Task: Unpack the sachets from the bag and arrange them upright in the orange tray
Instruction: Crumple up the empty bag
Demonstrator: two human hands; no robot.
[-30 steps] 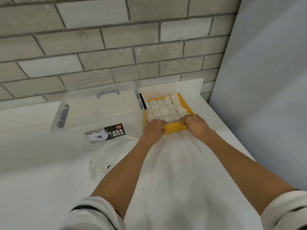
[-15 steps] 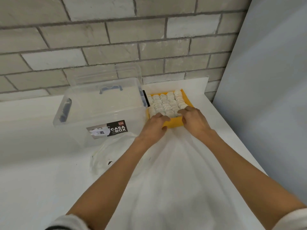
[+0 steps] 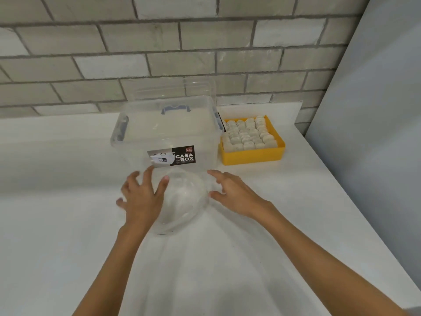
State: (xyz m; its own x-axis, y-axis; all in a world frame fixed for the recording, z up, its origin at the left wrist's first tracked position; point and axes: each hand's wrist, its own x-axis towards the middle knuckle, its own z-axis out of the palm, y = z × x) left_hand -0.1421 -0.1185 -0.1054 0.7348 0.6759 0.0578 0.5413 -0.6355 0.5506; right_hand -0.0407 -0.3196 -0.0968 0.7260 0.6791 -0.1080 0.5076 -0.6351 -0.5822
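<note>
Orange tray [image 3: 252, 157] sits packed with upright sachets [image 3: 247, 135] beside a clear box [image 3: 168, 133] — the job looks all but done. Left hand [image 3: 141, 198] and right hand [image 3: 233, 192], fingers spread and gripping nothing, flank the limp, seemingly empty bag [image 3: 184, 201] on the table [image 3: 57, 224].

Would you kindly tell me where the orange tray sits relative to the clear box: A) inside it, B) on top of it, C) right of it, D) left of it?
C: the tray, full of sachets, stands just right of the box, outside its wall.
</note>
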